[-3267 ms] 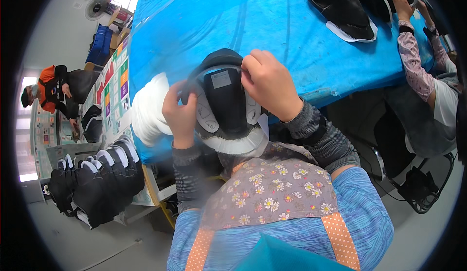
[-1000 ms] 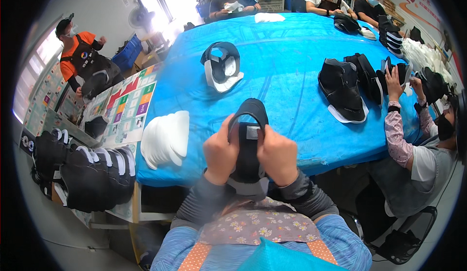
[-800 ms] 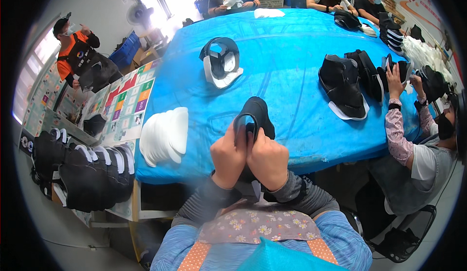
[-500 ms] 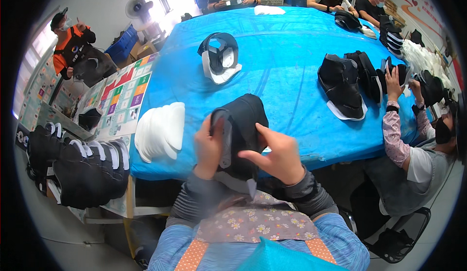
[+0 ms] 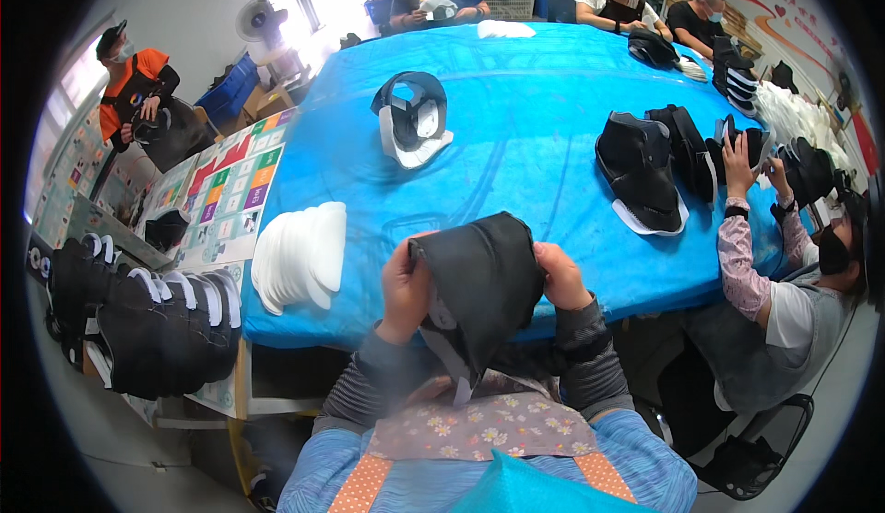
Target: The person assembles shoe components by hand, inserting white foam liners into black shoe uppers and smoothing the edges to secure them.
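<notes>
Above the near edge of the blue-covered table, a black shoe upper [image 5: 487,283] with grey-white lining parts is held up in front of me. My left hand [image 5: 404,294] grips its left edge, the fingers partly behind the fabric. At the opposite edge, my right hand [image 5: 563,278] pinches the material between thumb and fingers. A stack of white insole-shaped pieces [image 5: 297,257] lies on the table to the left of my hands. Farther off stands another black upper [image 5: 439,92] with a white flap along its lower edge.
The blue table cover [image 5: 516,89] spans the middle. Black uppers [image 5: 636,167] stand to the right, beside a co-worker's hands [image 5: 740,167]. More black uppers with white edges [image 5: 166,347] are piled at left. Other people sit along the far side; one person [image 5: 138,98] stands at left.
The shoe upper has turned and spread wider between my hands. My right hand has shifted from its front to its right edge. At left, the standing person's raised hand has come down.
</notes>
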{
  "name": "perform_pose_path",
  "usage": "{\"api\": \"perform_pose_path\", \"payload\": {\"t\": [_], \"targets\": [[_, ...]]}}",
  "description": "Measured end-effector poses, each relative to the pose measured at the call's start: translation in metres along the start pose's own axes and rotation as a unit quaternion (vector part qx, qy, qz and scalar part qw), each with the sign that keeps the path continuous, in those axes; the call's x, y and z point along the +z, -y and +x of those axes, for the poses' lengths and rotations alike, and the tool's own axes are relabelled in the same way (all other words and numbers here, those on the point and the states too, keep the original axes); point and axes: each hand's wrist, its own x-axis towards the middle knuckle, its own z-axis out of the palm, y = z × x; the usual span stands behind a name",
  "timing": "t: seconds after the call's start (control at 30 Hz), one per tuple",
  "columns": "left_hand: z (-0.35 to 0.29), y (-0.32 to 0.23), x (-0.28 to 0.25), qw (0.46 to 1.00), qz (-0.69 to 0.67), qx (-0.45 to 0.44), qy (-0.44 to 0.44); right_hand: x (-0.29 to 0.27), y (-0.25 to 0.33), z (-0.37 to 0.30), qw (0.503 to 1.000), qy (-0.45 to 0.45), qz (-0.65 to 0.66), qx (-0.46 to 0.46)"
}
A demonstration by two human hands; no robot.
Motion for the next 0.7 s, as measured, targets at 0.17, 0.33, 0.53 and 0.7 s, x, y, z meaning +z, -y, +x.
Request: {"api": "perform_pose_path", "payload": {"t": [0.17, 0.33, 0.53, 0.7], "targets": [[-0.002, 0.012, -0.016, 0.993, 0.042, 0.07, -0.089, -0.016, -0.034, 0.009, 0.98, 0.075, 0.184, 0.001], [-0.001, 0.009, -0.007, 0.987, 0.011, 0.021, -0.159, -0.009, -0.043, -0.005, 0.997, -0.021, 0.038, 0.069], [0.002, 0.026, -0.011, 0.972, 0.175, -0.001, -0.156, 0.008, -0.03, 0.003, 0.997, -0.058, -0.039, 0.012], [0.011, 0.022, -0.017, 0.961, 0.239, 0.05, -0.128, 0.007, -0.048, 0.007, 0.997, -0.043, -0.052, 0.048]]}}
